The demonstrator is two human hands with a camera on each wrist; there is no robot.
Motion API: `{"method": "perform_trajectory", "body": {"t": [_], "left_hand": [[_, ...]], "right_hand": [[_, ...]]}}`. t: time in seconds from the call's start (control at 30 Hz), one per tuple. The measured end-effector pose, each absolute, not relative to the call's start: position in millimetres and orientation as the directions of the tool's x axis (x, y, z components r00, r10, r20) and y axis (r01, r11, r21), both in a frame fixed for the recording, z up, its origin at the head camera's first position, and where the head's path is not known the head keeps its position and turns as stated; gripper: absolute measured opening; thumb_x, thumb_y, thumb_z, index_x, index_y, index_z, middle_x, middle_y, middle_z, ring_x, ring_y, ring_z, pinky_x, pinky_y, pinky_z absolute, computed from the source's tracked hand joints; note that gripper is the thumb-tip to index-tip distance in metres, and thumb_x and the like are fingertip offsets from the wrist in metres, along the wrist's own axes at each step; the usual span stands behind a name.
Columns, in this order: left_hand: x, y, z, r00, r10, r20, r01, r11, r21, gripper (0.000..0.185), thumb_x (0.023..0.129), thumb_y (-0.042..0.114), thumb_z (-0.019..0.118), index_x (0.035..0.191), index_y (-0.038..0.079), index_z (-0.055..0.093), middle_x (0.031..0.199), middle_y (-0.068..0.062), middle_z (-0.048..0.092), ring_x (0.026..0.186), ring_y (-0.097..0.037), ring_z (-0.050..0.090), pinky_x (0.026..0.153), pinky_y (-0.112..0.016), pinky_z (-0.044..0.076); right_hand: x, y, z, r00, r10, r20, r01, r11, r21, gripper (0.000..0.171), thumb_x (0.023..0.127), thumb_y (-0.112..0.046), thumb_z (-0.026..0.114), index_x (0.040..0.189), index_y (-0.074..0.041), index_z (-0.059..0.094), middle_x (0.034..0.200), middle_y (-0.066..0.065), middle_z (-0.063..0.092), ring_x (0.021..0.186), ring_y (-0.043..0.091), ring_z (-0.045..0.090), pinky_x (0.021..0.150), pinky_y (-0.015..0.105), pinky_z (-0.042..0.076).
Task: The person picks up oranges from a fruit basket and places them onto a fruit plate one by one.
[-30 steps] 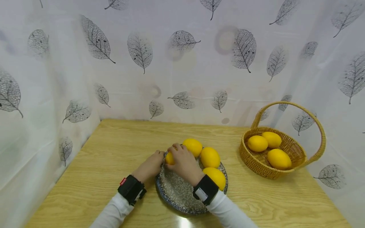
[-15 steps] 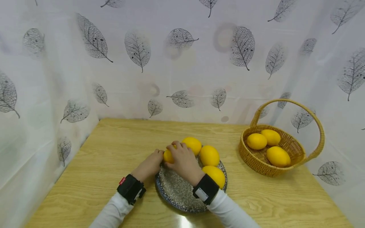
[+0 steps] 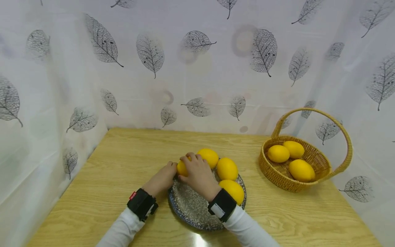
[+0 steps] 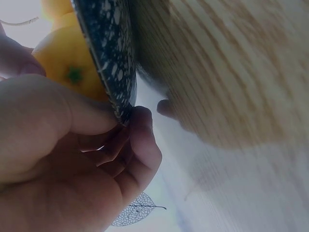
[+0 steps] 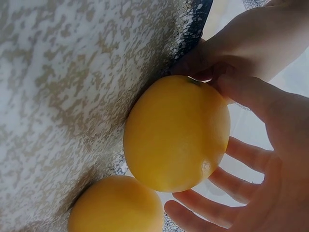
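Observation:
A speckled blue-grey plate [image 3: 191,206] lies on the wooden table near me. My left hand [image 3: 170,171] pinches its left rim [image 4: 104,53], thumb on top and index finger curled underneath. My right hand [image 3: 188,166] cups a yellow lemon [image 3: 181,169] that rests at the plate's far left edge. In the right wrist view the thumb touches this lemon [image 5: 176,133] and the fingers curve round its far side. Three more lemons [image 3: 227,168] lie along the plate's right side. One of them [image 5: 116,205] lies beside the held lemon.
A wicker basket [image 3: 277,176] with a hoop handle stands at the right and holds three lemons [image 3: 301,170]. A white leaf-print curtain [image 3: 197,68] closes off the back and both sides. Bare tabletop [image 3: 123,157] lies to the left of the plate.

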State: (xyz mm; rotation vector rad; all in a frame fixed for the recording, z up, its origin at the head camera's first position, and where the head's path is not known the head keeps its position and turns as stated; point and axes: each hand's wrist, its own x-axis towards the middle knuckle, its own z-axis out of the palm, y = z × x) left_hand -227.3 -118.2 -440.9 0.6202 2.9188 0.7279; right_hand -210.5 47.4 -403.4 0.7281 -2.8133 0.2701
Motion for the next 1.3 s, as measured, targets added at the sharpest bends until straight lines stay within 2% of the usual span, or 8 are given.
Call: {"method": "perform_trajectory", "body": {"t": [0.3,0.5,0.63,0.77,0.9,1.3], "left_hand": [[-228.9,-118.2,-443.5,-0.917,0.399,0.019,0.361,0.808,0.466,0.035,0.083,-0.017,0.061,0.118,-0.013,0.058,0.097,-0.018,0.055,0.083,-0.024,0.055,0.082,-0.045,0.055],[-226.4,-118.4,-442.7,-0.908,0.414,0.061,0.391,0.787,0.476,0.03,0.086,-0.018,0.058,0.116,-0.013,0.059,0.096,-0.018,0.055,0.082,-0.024,0.055,0.078,-0.045,0.053],[-225.1,-118.6,-441.6,-0.906,0.418,0.067,0.397,0.784,0.476,0.032,0.087,-0.019,0.056,0.118,-0.013,0.058,0.097,-0.02,0.055,0.084,-0.026,0.057,0.078,-0.045,0.053],[-227.0,-119.0,-442.6,-0.902,0.426,0.068,0.405,0.782,0.474,0.034,0.087,-0.018,0.055,0.121,-0.014,0.058,0.1,-0.022,0.057,0.087,-0.029,0.059,0.08,-0.047,0.054],[-230.9,-119.7,-445.0,-0.904,0.423,0.063,0.402,0.79,0.463,0.034,0.089,-0.016,0.056,0.124,-0.015,0.058,0.104,-0.024,0.058,0.091,-0.032,0.061,0.083,-0.048,0.055],[-227.1,-118.9,-439.6,-0.906,0.42,0.039,0.385,0.784,0.487,0.032,0.091,-0.018,0.054,0.123,-0.014,0.057,0.102,-0.024,0.056,0.09,-0.031,0.06,0.082,-0.047,0.055]], "right_hand": [[-210.8,46.6,-405.6,-0.85,-0.455,0.266,-0.494,0.863,-0.102,0.057,0.088,-0.043,0.078,0.136,-0.017,0.061,0.134,0.01,0.061,0.12,0.031,0.06,0.096,0.046,0.055],[-213.4,45.1,-410.8,-0.837,-0.461,0.295,-0.507,0.856,-0.103,0.056,0.086,-0.041,0.081,0.133,-0.016,0.061,0.133,0.012,0.061,0.116,0.032,0.062,0.093,0.044,0.057],[-213.8,45.3,-412.7,-0.83,-0.466,0.307,-0.518,0.848,-0.113,0.053,0.086,-0.036,0.082,0.13,-0.015,0.061,0.13,0.013,0.061,0.111,0.035,0.062,0.091,0.045,0.057],[-212.2,47.3,-410.3,-0.827,-0.469,0.311,-0.526,0.84,-0.132,0.049,0.083,-0.031,0.085,0.124,-0.015,0.064,0.121,0.014,0.061,0.099,0.035,0.06,0.086,0.045,0.055],[-210.6,49.4,-406.2,-0.833,-0.471,0.29,-0.519,0.847,-0.113,0.049,0.081,-0.033,0.086,0.122,-0.017,0.065,0.118,0.012,0.061,0.094,0.032,0.056,0.083,0.043,0.051],[-210.9,49.0,-411.8,-0.84,-0.471,0.268,-0.505,0.86,-0.073,0.056,0.084,-0.038,0.083,0.132,-0.019,0.062,0.132,0.011,0.059,0.118,0.033,0.059,0.099,0.047,0.053]]}}
